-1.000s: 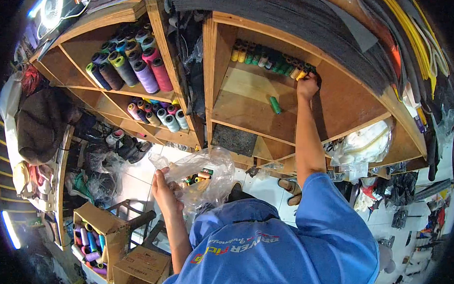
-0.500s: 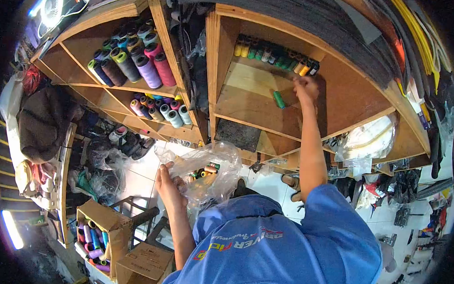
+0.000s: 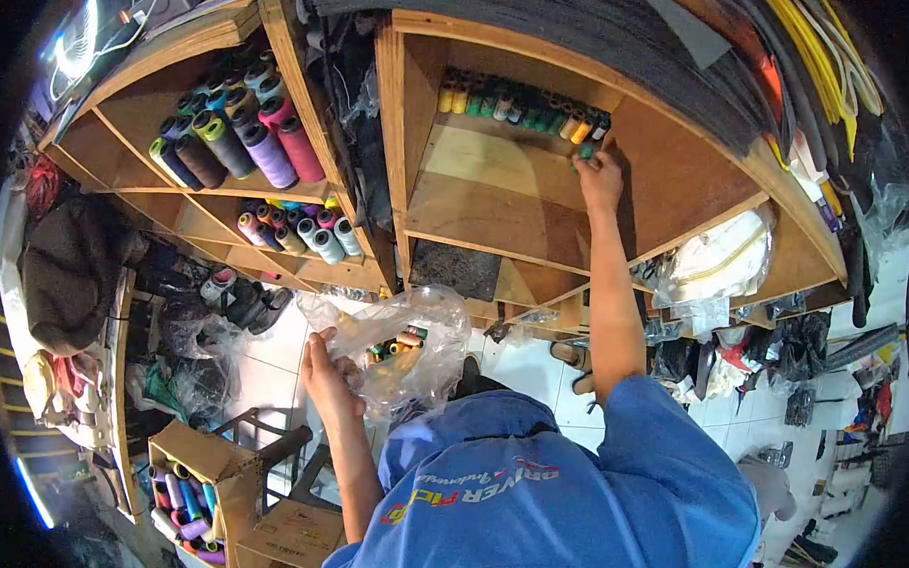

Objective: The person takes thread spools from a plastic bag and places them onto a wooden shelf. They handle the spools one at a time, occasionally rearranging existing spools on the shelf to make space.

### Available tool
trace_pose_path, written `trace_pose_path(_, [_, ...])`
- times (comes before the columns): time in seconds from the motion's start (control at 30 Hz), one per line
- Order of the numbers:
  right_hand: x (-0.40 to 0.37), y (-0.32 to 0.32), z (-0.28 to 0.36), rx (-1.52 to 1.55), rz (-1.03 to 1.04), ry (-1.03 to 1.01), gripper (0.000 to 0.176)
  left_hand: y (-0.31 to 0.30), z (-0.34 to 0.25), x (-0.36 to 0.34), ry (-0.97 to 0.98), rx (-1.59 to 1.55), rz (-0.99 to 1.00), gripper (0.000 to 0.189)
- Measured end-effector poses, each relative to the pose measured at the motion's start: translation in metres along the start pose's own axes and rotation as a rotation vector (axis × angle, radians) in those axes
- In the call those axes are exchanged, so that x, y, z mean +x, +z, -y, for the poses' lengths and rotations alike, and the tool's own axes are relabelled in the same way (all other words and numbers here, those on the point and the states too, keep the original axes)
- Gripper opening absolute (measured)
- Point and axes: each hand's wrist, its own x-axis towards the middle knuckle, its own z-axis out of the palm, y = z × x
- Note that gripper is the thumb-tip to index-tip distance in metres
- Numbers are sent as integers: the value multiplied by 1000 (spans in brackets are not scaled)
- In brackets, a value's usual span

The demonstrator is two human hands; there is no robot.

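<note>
My right hand reaches into the wooden compartment, its fingers closed on a small green thread spool, partly hidden by them. Just behind it stands a row of small thread spools in yellow, green, white, orange and black, along the compartment's back. Down in front of the shelves, my left hand grips the edge of a clear plastic bag. Inside the bag lie several small spools, orange, green and dark.
Large thread cones fill the left upper compartment, with smaller cones below. A cardboard box of spools stands at lower left, beside a dark stool. A bag with white material sits right of the shelf.
The green spool that lay on the shelf board is now in my right hand, near the right end of the row. My left hand still grips the bag.
</note>
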Motion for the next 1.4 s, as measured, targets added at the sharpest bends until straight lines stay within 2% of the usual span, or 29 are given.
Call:
trace_pose_path(0.03, [-2, -5, 11, -16, -83, 13, 27, 0, -1, -1, -1, 10, 4, 34])
trace_pose_path(0.17, [35, 22, 1, -394, -367, -69, 34, -6, 4, 2, -17, -19, -3, 34])
trace_pose_path(0.27, [50, 27, 12, -327, -354, 161, 39, -8, 7, 3, -2, -33, -15, 34])
trace_pose_path(0.3, [60, 26, 12, -413, -231, 148, 37, -11, 10, 4, 11, -27, -10, 35])
trace_pose_path(0.4, [68, 42, 4, -331, -346, 190, 34, -16, 13, 5, -8, -25, -10, 36])
trace_pose_path(0.6, [66, 35, -7, -346, -347, -35, 29, -17, 15, 5, 3, -26, -52, 35])
trace_pose_path(0.7, [77, 43, -17, -359, -384, -16, 29, -19, 17, 8, 3, -27, -28, 35])
trace_pose_path(0.8, [66, 42, -20, -261, -498, -161, 30, -13, 11, 4, -3, -8, -38, 35])
trace_pose_path(0.9, [71, 44, -26, -365, -437, -117, 29, -13, 10, 4, 1, -6, -44, 34])
trace_pose_path(1.03, [36, 24, 2, -161, -348, -16, 29, -8, -3, -5, -25, 2, -46, 35])
trace_pose_path(1.23, [54, 34, -23, -240, -332, -94, 37, -6, -2, 0, -15, 16, -18, 35])
trace_pose_path(1.33, [42, 28, -8, -135, -287, 8, 40, -7, 4, 3, 1, -16, -15, 35])
trace_pose_path(1.4, [46, 31, -15, -106, -306, -26, 42, -8, 4, 2, -16, -22, 1, 34])
